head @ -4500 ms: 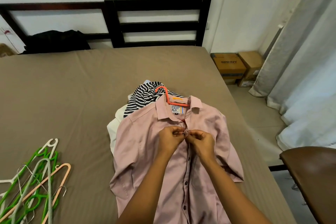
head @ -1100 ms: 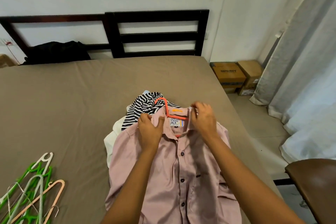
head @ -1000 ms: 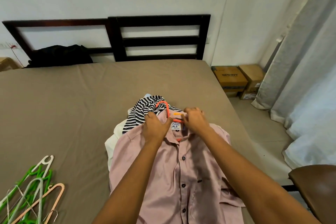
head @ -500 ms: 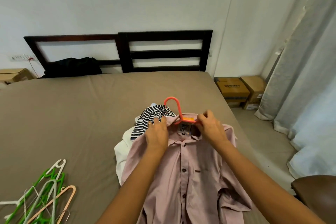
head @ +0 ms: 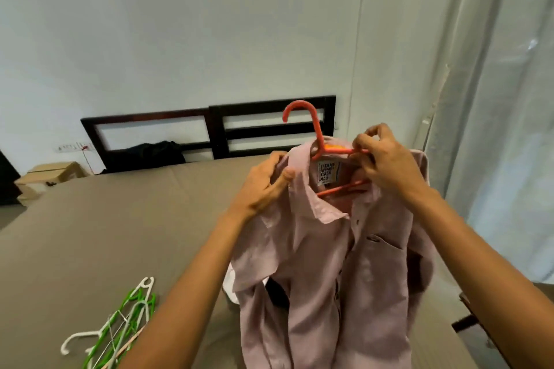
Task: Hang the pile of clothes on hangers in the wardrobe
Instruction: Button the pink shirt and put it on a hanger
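Observation:
A pale pink button-up shirt [head: 323,263] hangs on an orange plastic hanger [head: 314,129], lifted above the bed with its hook pointing up. My left hand [head: 263,186] grips the shirt's left shoulder by the collar. My right hand [head: 386,165] pinches the hanger's right arm together with the collar. The rest of the clothes pile is mostly hidden behind the raised shirt; only a white edge [head: 230,284] shows beneath it.
A brown bed [head: 105,234] with a dark slatted headboard [head: 215,132] fills the scene. Spare green, white and peach hangers [head: 120,329] lie at the lower left. A black garment [head: 144,156] sits by the headboard, a cardboard box [head: 51,174] at left, grey curtains [head: 494,129] at right.
Both hands moved from buttoning the shirt up to its collar, then raised the shirt on the orange hanger off the bed. The view tilted upward.

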Demonstrator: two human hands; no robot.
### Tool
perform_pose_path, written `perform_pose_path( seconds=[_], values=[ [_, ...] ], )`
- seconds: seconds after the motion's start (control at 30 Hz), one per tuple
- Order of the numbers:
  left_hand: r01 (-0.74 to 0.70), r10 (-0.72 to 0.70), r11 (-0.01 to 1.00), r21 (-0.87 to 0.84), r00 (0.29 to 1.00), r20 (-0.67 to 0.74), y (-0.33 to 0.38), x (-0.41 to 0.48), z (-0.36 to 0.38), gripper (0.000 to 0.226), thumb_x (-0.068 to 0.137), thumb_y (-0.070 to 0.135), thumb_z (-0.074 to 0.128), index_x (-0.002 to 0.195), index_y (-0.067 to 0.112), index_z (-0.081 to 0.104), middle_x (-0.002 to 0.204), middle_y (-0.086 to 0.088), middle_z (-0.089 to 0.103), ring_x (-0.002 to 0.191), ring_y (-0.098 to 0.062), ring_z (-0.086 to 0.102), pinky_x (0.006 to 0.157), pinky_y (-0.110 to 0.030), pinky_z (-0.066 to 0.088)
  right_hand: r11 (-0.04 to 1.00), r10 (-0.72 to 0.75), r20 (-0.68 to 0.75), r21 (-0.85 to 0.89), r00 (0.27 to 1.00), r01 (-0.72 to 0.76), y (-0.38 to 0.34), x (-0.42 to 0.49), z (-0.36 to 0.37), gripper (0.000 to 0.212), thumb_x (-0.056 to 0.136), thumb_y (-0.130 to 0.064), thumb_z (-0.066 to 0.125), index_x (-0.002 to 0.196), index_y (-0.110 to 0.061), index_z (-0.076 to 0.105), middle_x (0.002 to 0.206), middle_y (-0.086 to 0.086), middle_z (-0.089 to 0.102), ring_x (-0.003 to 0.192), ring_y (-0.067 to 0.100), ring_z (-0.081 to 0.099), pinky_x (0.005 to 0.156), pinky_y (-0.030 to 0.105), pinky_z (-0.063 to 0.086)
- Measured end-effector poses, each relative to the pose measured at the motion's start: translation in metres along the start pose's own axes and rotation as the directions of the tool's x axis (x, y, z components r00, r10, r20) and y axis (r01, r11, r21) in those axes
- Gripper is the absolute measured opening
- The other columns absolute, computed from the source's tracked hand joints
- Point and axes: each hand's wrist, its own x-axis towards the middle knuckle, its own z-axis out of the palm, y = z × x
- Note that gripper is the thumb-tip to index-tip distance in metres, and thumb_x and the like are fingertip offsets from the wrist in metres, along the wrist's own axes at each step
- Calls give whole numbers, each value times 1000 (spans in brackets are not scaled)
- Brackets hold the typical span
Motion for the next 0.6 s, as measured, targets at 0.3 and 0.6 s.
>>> perform_pose_path(
  seconds=[0.3,0.6],
  values=[
    [-176,224,953,247,957,-184,70,-22,-52,22,94,21,49,103,5,60,86,-10,68,72,-24,62,60,-19,34,950,143,115,262,983,-169,-60,5,-98,47,79,-17,73,121,-16,52,110,3,47,99,21,53,85,25,41],
    [-172,218,943,286,967,-135,102,-21,-80,20,96,15,51,111,7,61,92,-7,70,81,-20,63,73,-31,47,962,233,-76,165,969,-218,-78,17,-151,12,81,-7,61,87,-2,70,75,11,64,75,26,57,62,25,34]
  ],
)
